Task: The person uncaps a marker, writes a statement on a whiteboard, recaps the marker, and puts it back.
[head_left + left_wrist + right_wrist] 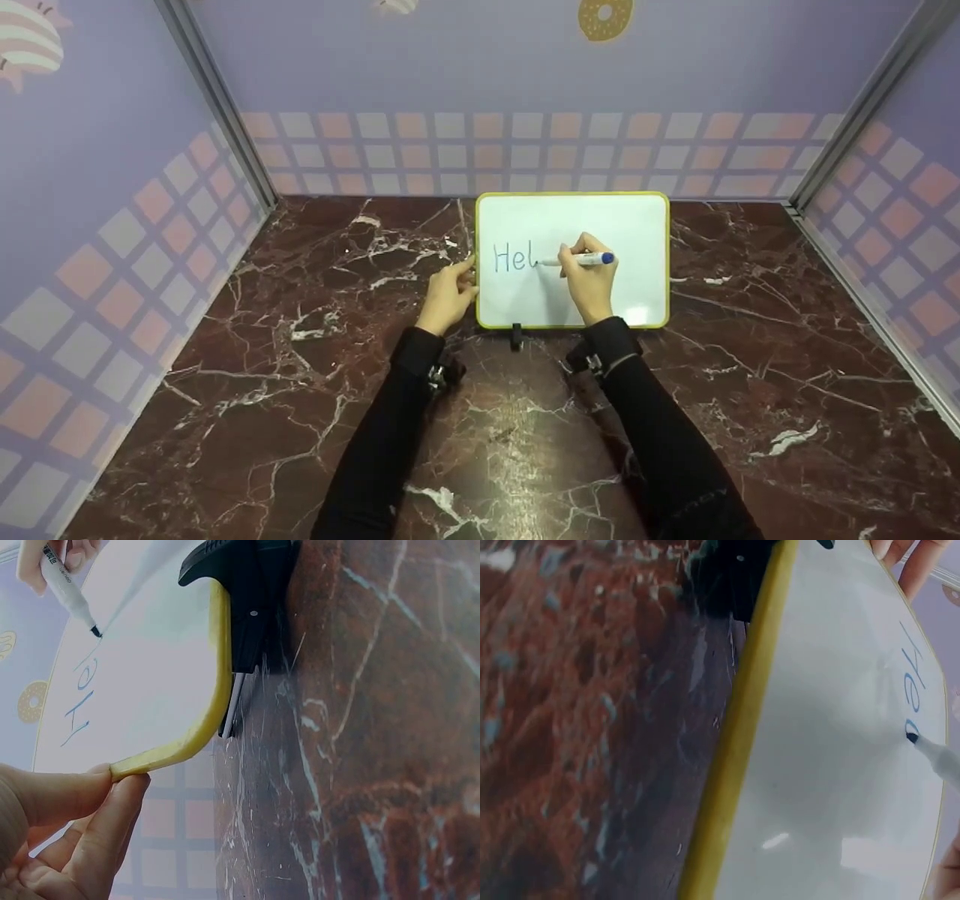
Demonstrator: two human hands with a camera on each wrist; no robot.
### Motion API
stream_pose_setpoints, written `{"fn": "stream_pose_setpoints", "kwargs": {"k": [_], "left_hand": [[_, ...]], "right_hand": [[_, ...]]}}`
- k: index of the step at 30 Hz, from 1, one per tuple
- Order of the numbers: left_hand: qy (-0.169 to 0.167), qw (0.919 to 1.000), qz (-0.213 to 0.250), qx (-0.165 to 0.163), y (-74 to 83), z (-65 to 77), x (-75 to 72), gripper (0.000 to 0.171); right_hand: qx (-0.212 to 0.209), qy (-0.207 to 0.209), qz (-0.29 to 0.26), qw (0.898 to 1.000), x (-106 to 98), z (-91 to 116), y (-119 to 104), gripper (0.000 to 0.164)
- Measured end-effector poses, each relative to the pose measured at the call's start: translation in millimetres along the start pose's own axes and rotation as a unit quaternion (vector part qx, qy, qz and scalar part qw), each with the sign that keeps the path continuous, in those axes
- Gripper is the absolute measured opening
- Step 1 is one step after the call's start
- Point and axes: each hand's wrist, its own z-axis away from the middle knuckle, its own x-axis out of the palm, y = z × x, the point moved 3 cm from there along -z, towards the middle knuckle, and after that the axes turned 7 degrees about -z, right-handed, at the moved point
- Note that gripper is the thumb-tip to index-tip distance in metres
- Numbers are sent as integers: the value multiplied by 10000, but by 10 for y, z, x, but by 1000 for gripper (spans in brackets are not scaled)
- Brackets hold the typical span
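Note:
A whiteboard (637, 225) with a yellow frame stands on the marble-patterned table, and "Hel" is written in blue on its left half. My right hand (591, 281) grips a white marker (589, 259) with a blue end, its tip touching the board at the last letter. At the board's left edge, my left hand (448, 294) pinches the yellow rim between thumb and fingers, plainest in the left wrist view. A black clip stand (251, 604) grasps the board's lower edge. In the right wrist view the dark marker tip (912, 737) meets the writing.
The dark red marble table (330, 405) spreads around the board. Behind it rises a purple wall (450, 75) with pink and white squares, and side panels (112, 187) stand left and right. Black straps with small devices sit on both wrists.

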Motion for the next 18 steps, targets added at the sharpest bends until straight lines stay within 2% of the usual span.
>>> {"fn": "stream_pose_setpoints", "kwargs": {"k": [6, 18], "left_hand": [[-64, 9999, 30, -130, 4, -7, 12, 55], [-108, 9999, -4, -62, 0, 1, 7, 55]], "right_hand": [[-110, 196, -89, 9997, -14, -52, -30, 25], [81, 75, 22, 9999, -43, -18, 11, 31]]}}
